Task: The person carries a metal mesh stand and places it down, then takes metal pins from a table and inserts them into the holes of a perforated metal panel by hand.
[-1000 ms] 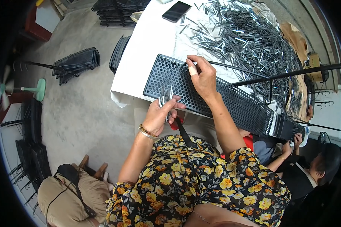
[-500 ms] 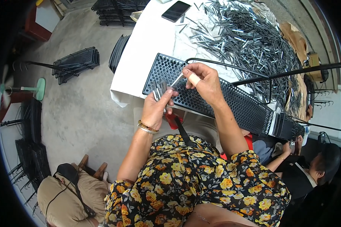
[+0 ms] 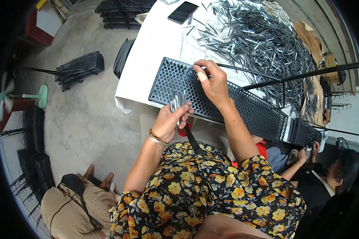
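A bundle of thin, flat metal strips (image 3: pixel 177 101) stands upright in my left hand (image 3: pixel 168 119), which is closed around its lower end. The hand is just over the near edge of a long black perforated metal tray (image 3: pixel 169 77) lying across the table. My right hand (image 3: pixel 214 82), with a light bandage on one finger, is at the tray's far edge. Its thumb and finger are pinched together there; whatever lies between them is too small to make out. Beyond the tray spreads a large heap of loose metal strips (image 3: pixel 259 44).
A phone (image 3: pixel 182 12) lies on the white-covered table (image 3: pixel 137 67). A black metal rod (image 3: pixel 307 77) crosses above the tray's right part. At the right sits another person (image 3: pixel 319 179); a person in tan clothing (image 3: pixel 68 211) is lower left. Stacked black trays (image 3: pixel 81 65) stand on the floor.
My right hand has moved up and away from the bundle to the tray's far edge; the strip it held no longer shows. My left hand has shifted slightly right and nearer with the bundle.
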`<state>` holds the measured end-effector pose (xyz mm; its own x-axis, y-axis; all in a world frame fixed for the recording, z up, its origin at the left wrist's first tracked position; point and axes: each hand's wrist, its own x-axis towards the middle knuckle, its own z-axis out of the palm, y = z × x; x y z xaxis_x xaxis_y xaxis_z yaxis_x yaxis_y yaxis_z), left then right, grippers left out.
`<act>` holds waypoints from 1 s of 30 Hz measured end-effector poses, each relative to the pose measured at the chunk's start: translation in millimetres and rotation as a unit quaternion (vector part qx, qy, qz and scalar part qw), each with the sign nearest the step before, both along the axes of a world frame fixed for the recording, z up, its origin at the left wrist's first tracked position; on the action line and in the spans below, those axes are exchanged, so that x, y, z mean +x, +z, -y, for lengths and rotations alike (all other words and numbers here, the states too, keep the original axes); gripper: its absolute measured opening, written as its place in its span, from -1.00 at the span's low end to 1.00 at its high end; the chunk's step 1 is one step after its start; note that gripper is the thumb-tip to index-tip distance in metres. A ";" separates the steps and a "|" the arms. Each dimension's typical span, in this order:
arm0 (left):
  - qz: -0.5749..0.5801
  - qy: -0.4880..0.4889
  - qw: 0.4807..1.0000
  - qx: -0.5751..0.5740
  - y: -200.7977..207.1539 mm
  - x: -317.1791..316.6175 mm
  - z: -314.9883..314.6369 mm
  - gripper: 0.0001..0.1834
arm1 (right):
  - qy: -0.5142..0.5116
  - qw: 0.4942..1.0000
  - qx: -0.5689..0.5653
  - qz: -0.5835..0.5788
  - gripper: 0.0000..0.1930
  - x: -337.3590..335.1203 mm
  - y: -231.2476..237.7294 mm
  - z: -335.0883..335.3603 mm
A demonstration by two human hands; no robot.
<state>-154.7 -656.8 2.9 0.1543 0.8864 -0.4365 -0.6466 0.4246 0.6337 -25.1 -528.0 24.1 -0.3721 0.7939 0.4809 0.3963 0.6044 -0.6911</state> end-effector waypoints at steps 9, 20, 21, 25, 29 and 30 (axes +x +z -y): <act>-0.051 0.064 0.997 0.012 -2.6 -16.6 9.5 -0.76 | 0.010 1.000 -0.023 -0.009 -0.88 5.4 -5.3 -7.1; -0.251 0.187 0.950 0.015 -35.8 -52.3 -5.0 -0.81 | 0.011 1.000 -0.010 0.006 -0.91 4.5 -0.3 3.5; -0.251 0.186 0.950 0.016 -37.2 -52.0 -3.4 -0.81 | 0.011 1.000 -0.004 0.007 -0.91 4.3 -1.1 3.7; -0.233 0.203 0.951 0.003 -39.3 -52.0 5.7 -0.83 | 0.017 1.000 -0.001 0.006 -0.90 3.9 -3.8 3.6; -0.202 0.242 0.949 0.005 -46.4 -47.8 6.7 -0.82 | 0.024 0.999 -0.034 -0.006 -0.91 2.4 -6.2 5.8; -0.203 0.242 0.949 0.004 -46.1 -48.2 7.6 -0.82 | 0.024 0.999 -0.028 0.004 -0.92 1.7 -7.2 5.7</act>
